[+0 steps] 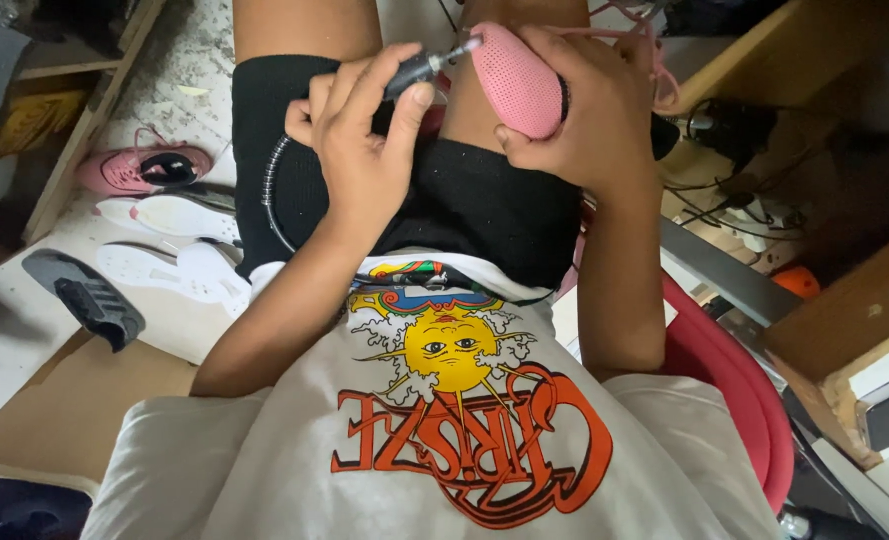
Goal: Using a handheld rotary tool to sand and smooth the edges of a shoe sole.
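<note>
While seated, working over the lap at top centre of frame. Left hand [365,140] curled tight round a dark pen-like tool [427,66], thumb and forefinger pinching the barrel, other fingers folded under; metal tip angled up-right, touching or just short of the pink shoe [515,80], cannot tell which. Black coiled cord [273,190] running from below that hand down the left thigh. Right hand [585,110] wrapped round the shoe from the right side, thumb pressed on its lower edge, fingers closed over the far side and mostly hidden. Shoe itself: pink mesh upper, rounded end pointing left toward the tool tip, resting over the right knee, upper centre-right of frame. Pink laces [645,40] trailing off behind the right hand.

Black shorts [485,210] beneath both hands; white shirt [445,440] with a sun print filling lower centre. Red chair [725,380] edge at lower right.

Left of frame, on the pale floor: a second pink shoe [145,168] lying on its side, white soles [180,240] just below it, a grey-black shoe [85,295] further down-left. Wooden shelf [85,110] at upper left. Right of frame: wooden bench [845,310], black cables [735,200] and a small orange object [795,282], too small to identify.
</note>
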